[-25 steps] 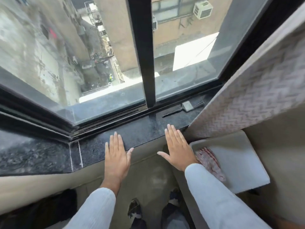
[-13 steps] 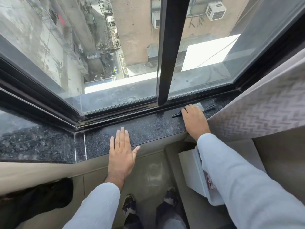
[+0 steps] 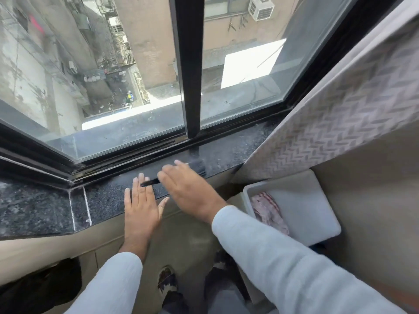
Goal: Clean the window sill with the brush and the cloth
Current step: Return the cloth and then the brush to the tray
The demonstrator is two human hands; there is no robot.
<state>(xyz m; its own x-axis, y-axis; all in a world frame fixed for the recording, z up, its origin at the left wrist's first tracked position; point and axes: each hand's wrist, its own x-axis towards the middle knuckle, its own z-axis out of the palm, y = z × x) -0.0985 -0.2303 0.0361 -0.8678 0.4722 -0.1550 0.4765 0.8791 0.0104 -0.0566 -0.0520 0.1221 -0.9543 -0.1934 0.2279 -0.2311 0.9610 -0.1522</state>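
The window sill (image 3: 106, 200) is a dark speckled stone ledge under a black-framed window. My right hand (image 3: 188, 191) holds a black paintbrush (image 3: 199, 167) over the middle of the sill; its dark bristles stick out to the right of my fingers and the handle tip shows to the left. My left hand (image 3: 141, 205) lies flat and open on the sill's front edge, just left of the right hand. A pink-and-white striped cloth (image 3: 267, 209) lies in a white tray (image 3: 317, 214) below the sill on the right.
A curtain with a herringbone pattern (image 3: 340, 109) hangs over the right end of the sill. The black window frame post (image 3: 190, 87) meets the track just behind the brush. A white grout joint (image 3: 72, 211) crosses the sill at the left. My feet show below.
My right hand picked the brush up from the right end of the sill and moved it left toward the middle. My left hand stayed flat on the sill.
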